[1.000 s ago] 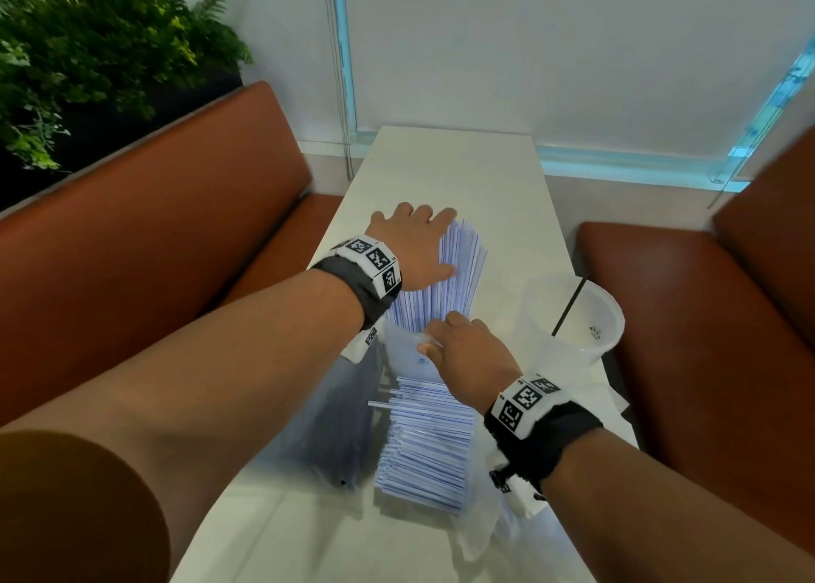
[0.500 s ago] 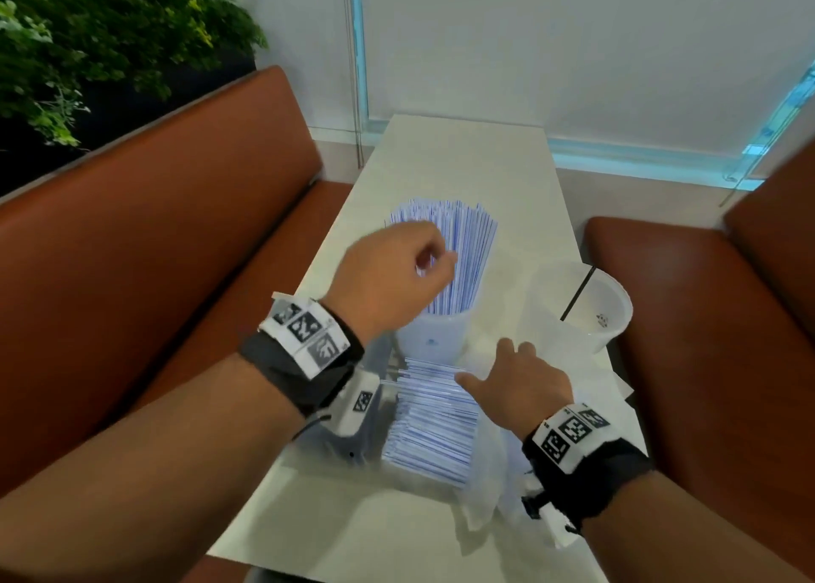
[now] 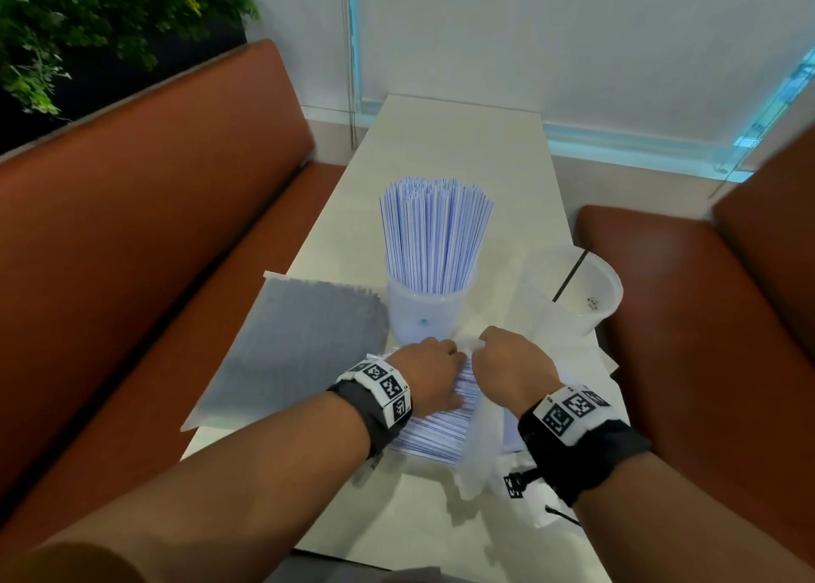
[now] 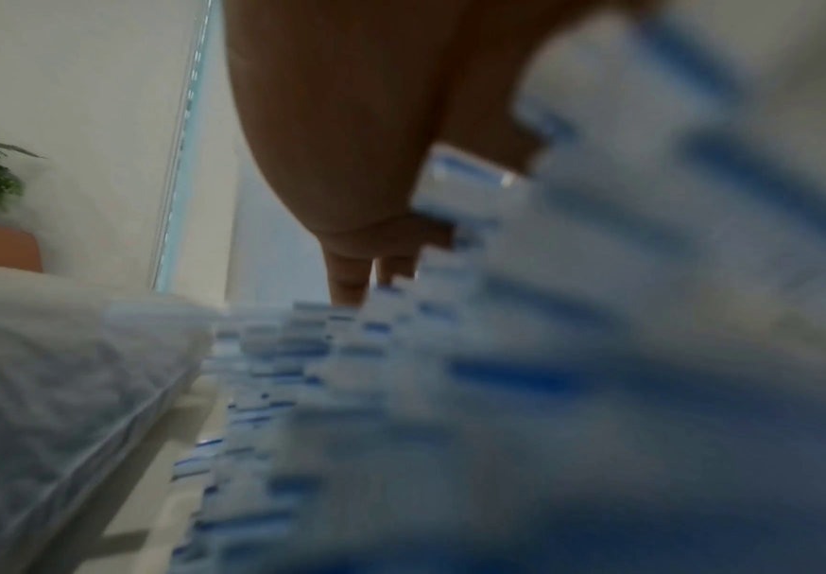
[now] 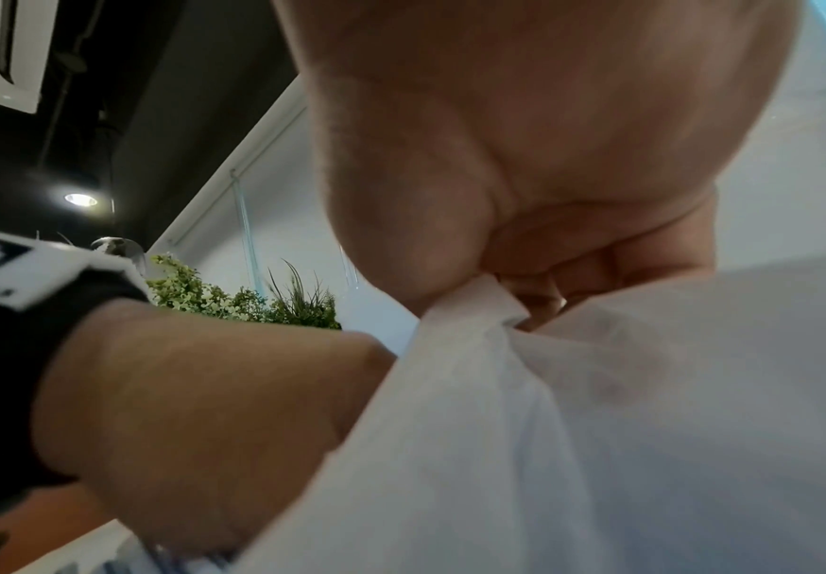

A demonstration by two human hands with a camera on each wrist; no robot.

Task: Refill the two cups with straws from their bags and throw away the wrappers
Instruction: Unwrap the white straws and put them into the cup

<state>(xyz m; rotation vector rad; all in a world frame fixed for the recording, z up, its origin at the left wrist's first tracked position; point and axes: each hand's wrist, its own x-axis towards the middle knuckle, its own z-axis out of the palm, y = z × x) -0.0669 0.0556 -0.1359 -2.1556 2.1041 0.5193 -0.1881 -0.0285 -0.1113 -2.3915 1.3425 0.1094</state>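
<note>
Moved since half a second ago: left hand [image 3: 434, 373] down from beside the full cup [image 3: 425, 313] onto the loose pile of striped straws [image 3: 441, 432]; right hand [image 3: 511, 368] forward to pinch the wrapper [image 3: 478, 459], thumb and fingers clamped on a fold of the thin plastic. Left fingers bent over the far end of the pile; clamped or merely pressing, cannot tell.

Likely trouble: pulling the wrapper out from beside the pile, rolling straws off the near edge of the table [image 3: 441, 141]. Knuckles very near the tall, top-heavy full cup, so tipped by a careless lift. Thin wrapper, likely to tear or slip under a hard tug.

Hard to make out: left wrist view badly blurred. Left fingertips hidden behind knuckles. Second cup [image 3: 593, 291] on the right nearly empty, one dark straw inside. Grey second bag [image 3: 300, 344] on the left, apparently unopened.
</note>
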